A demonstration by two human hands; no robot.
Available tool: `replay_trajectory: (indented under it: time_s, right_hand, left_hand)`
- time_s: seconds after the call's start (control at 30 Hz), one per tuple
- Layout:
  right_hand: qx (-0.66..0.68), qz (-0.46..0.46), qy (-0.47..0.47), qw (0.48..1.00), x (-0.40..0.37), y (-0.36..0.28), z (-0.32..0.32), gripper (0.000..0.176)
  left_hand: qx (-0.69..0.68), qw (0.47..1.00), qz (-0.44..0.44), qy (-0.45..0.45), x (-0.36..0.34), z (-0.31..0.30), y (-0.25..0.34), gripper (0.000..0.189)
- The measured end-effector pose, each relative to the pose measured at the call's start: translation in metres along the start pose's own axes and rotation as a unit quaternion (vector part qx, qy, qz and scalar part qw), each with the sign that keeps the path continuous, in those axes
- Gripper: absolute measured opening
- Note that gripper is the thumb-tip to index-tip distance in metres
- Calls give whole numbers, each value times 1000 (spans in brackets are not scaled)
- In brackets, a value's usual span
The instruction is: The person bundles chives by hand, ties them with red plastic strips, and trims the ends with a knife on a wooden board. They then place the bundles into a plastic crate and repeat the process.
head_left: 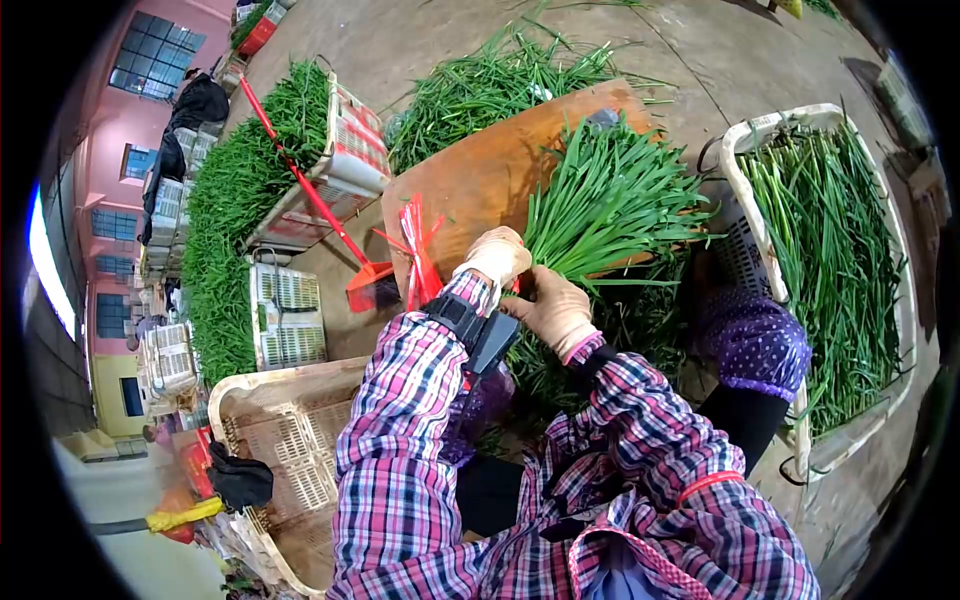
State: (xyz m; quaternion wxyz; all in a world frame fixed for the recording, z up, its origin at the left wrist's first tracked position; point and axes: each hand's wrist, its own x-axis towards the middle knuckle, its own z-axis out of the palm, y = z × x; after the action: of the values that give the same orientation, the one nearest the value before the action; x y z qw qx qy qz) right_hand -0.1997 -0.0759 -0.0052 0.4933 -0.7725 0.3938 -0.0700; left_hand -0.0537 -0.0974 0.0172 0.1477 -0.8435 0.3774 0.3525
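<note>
A bunch of green garlic chives (610, 200) lies fanned out over a wooden board (460, 190), its leaf tips pointing away from me. My left hand (497, 257), in a pale glove, is closed at the near end of the bunch. Close beside it, my gloved right hand (556, 310) is closed around the same end, thumb and fingers pressed together. A bit of red shows between the hands, probably a tie; its details are hidden. A bundle of red strips (420, 262) rests at the board's left edge, near my left wrist.
Loose chives (500, 85) lie behind the board. A white crate (735, 150) full of chives stands at right. More chives (225, 230) and crates (350, 150) are at left, with a red-handled broom (315, 195). A tan basket (295, 440) sits at lower left.
</note>
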Motion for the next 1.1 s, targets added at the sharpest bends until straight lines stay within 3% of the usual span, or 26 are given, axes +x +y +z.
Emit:
replay_trajectory:
  time_s: [0.07, 0.13, 0.2, 0.27, 0.33, 0.37, 0.4, 0.47, 0.5, 0.53, 0.57, 0.73, 0.8, 0.87, 0.93, 0.97, 1.07, 1.1]
  right_hand:
    - [-11, 33, -5, 999, 3, -1, -2, 42]
    - [-14, -50, 90, 995, 3, 5, 9, 31]
    - [-41, -25, 78, 996, 7, 9, 9, 25]
    - [-50, -20, 70, 996, 10, 8, 0, 23]
    - [-120, -30, 39, 992, 18, 3, -13, 23]
    - [-152, -35, 1, 988, 22, 1, -20, 21]
    - [-201, -76, 2, 977, 27, 0, -26, 20]
    - [-270, -146, -26, 952, 40, -10, -41, 18]
    - [-293, -154, -29, 943, 46, -20, -45, 16]
    - [-362, -141, -105, 915, 55, -37, -54, 17]
    - [-390, -167, -128, 896, 68, -39, -54, 17]
    - [-485, -309, -221, 788, 113, -59, -34, 17]
    - [-506, -315, -279, 753, 122, -70, -26, 19]
    - [-448, -299, -327, 776, 126, -73, -30, 23]
    - [-338, -218, -347, 847, 126, -62, -33, 21]
    - [-248, -167, -346, 889, 125, -54, -35, 20]
    - [31, -183, -173, 967, 120, -23, -42, 16]
    - [102, -152, -117, 976, 113, -18, -48, 16]
  left_hand:
    - [-44, 999, 24, 19, 3, 5, -4, 15]
    - [36, 995, 67, 61, 4, 5, -9, 18]
    - [-95, 994, -7, -51, 7, 2, -10, 18]
    - [-134, 990, 8, -44, 13, 12, -23, 17]
    - [-365, 931, 10, -11, 8, 22, -35, 13]
    - [-409, 912, 7, -21, 9, 25, -39, 12]
    - [-409, 912, -33, -22, 10, 28, -36, 12]
    - [-462, 887, -4, 30, 17, 50, -50, 13]
    - [-439, 895, 12, 82, 2, 50, -47, 13]
    - [-412, 901, 26, 135, -12, 51, -42, 14]
    - [-377, 893, 70, 235, -3, 71, -47, 18]
    - [-259, 893, 74, 361, -32, 82, -32, 18]
    - [-225, 893, 93, 379, -39, 80, -25, 18]
    - [-212, 885, 107, 401, -42, 84, -25, 23]
    - [-188, 913, 175, 317, -55, 80, -23, 25]
    - [-93, 883, 259, 381, -53, 96, -23, 24]
    - [30, 881, 380, 281, -81, 88, -28, 27]
    - [-29, 871, 379, 311, -92, 76, -34, 25]
